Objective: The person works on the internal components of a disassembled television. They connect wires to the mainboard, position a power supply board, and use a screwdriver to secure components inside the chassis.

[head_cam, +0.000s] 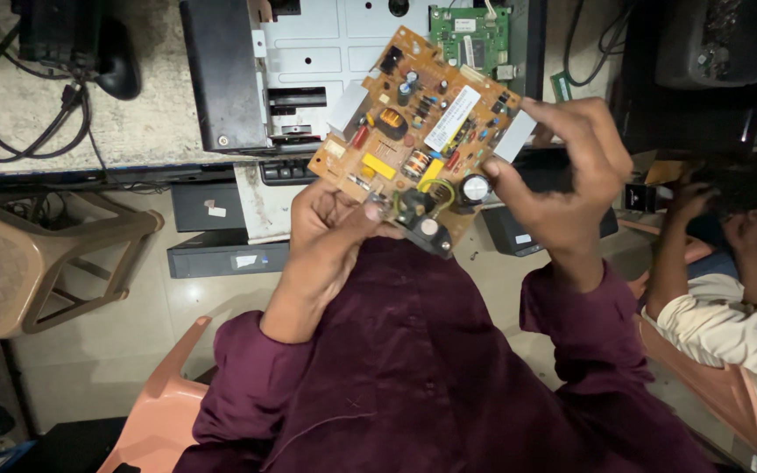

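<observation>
A tan circuit board [422,131] studded with capacitors, coils and a white label is held up in front of me, tilted. My left hand [330,232] grips its lower left edge, thumb reaching a black part at the bottom. My right hand [567,180] pinches the board's right edge, next to a black capacitor. Both arms wear dark maroon sleeves [413,368].
An opened machine with a metal plate [326,44] and a green board [470,35] lies on the bench beyond. Black cables [19,114] lie at the left. A brown plastic stool [37,263] stands at left. Another person's arm in a cream sleeve [729,333] is at right.
</observation>
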